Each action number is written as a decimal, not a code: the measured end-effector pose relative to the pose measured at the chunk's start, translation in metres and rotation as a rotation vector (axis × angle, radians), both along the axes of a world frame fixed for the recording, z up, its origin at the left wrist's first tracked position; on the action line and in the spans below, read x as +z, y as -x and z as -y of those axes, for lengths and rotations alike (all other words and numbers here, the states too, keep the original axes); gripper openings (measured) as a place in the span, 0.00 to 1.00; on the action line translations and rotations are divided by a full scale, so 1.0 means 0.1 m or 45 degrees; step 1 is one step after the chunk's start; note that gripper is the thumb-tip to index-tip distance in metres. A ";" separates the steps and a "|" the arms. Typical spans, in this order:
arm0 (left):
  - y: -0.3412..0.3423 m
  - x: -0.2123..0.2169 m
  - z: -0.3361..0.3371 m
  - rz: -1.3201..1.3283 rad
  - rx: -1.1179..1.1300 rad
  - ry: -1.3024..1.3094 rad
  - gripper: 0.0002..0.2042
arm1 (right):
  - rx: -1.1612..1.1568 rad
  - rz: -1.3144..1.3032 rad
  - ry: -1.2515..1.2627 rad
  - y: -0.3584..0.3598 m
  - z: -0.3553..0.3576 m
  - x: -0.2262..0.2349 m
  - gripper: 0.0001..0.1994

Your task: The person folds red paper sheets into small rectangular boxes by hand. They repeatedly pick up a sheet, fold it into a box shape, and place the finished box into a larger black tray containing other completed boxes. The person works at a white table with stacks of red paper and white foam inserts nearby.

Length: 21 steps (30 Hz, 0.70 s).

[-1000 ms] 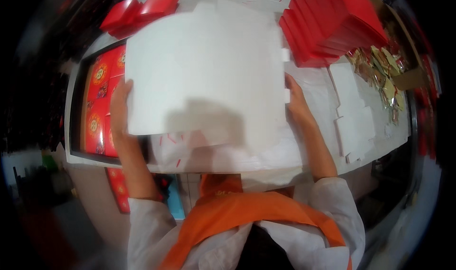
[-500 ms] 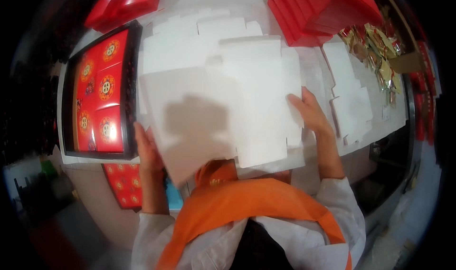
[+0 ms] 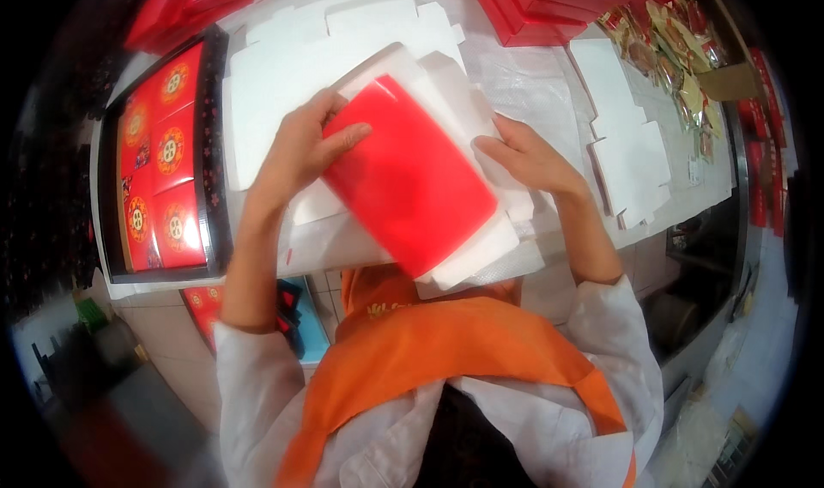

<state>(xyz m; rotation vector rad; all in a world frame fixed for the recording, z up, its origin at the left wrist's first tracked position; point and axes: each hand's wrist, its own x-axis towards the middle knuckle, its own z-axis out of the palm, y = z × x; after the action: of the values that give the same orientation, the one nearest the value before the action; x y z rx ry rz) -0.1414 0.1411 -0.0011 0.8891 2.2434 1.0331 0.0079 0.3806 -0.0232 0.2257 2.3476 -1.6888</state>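
A flat box blank [image 3: 412, 170] hangs tilted over the near edge of the table, its glossy red panel facing up and white flaps showing along its right side. My left hand [image 3: 302, 149] is closed on its upper left edge, thumb on the red face and the other fingers behind. On the other side, my right hand [image 3: 530, 157] pinches the white card near the right edge, thumb on top. Behind the blank, a stack of white box blanks [image 3: 300, 67] lies on the table. How the red panel joins the white card is partly hidden.
A black-rimmed tray [image 3: 215, 162] of red boxes with round patterns stands at left. Red boxes [image 3: 549, 7] are piled at back right, others [image 3: 193, 3] at back left. White blanks [image 3: 622, 136] and a carton of wrapped packets [image 3: 678, 67] lie at right.
The white blank that lay in front of me now shows a red face and is tilted. My left hand moved up and right from beside the tray to grip it; the right hand shifted slightly left.
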 end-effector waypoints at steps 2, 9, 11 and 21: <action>-0.08 -0.09 -0.02 -0.084 0.059 0.112 0.11 | -0.074 0.065 0.194 -0.03 0.07 0.03 0.21; -0.38 -0.09 -0.06 -0.095 0.102 -0.024 0.10 | -0.163 0.158 0.342 0.03 0.22 0.06 0.22; -0.42 -0.07 -0.06 -0.013 0.116 0.050 0.10 | -0.113 0.063 0.367 0.01 0.36 0.09 0.22; -0.57 0.01 0.08 0.432 0.068 0.073 0.14 | 0.096 -0.151 -0.012 -0.09 0.50 0.06 0.21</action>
<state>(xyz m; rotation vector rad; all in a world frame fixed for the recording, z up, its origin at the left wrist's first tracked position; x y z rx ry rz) -0.0849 0.1331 -0.0004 0.5820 2.0082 1.0501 0.0167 0.3307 -0.0172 0.0384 2.4155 -1.7000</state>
